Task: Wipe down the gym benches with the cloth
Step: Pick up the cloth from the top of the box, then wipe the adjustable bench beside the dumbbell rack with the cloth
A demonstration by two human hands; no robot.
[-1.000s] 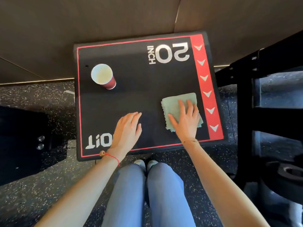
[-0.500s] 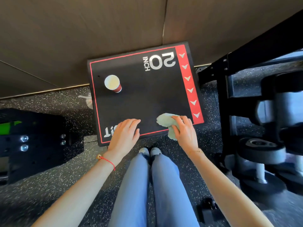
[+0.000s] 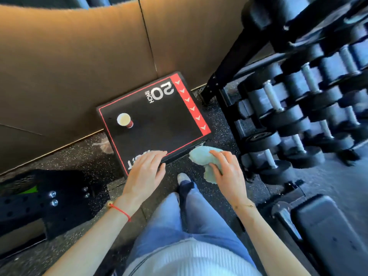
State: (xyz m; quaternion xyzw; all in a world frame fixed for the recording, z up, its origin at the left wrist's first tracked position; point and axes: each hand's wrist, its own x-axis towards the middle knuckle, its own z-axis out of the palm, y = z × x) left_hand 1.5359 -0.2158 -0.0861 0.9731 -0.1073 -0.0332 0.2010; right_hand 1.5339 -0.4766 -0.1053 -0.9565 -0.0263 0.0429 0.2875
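Note:
A black box [image 3: 159,124] with a red border and "20 INCH" lettering stands on the floor against a brown wall. My right hand [image 3: 229,172] grips a crumpled pale green cloth [image 3: 203,158], held in the air just off the box's near right corner. My left hand [image 3: 145,172] hovers over the box's near edge with relaxed, straight fingers and holds nothing. A black padded bench [image 3: 326,236] shows at the lower right.
A red paper cup [image 3: 125,120] stands on the box's far left part. A rack of dumbbells [image 3: 288,116] fills the right side. Black equipment [image 3: 49,200] lies on the speckled floor at left. My legs in blue jeans [image 3: 179,216] are below.
My right hand gathered the flat cloth into a bunch and lifted it off the box. The view pulled back and up from the box, and the dumbbell rack and bench came into sight.

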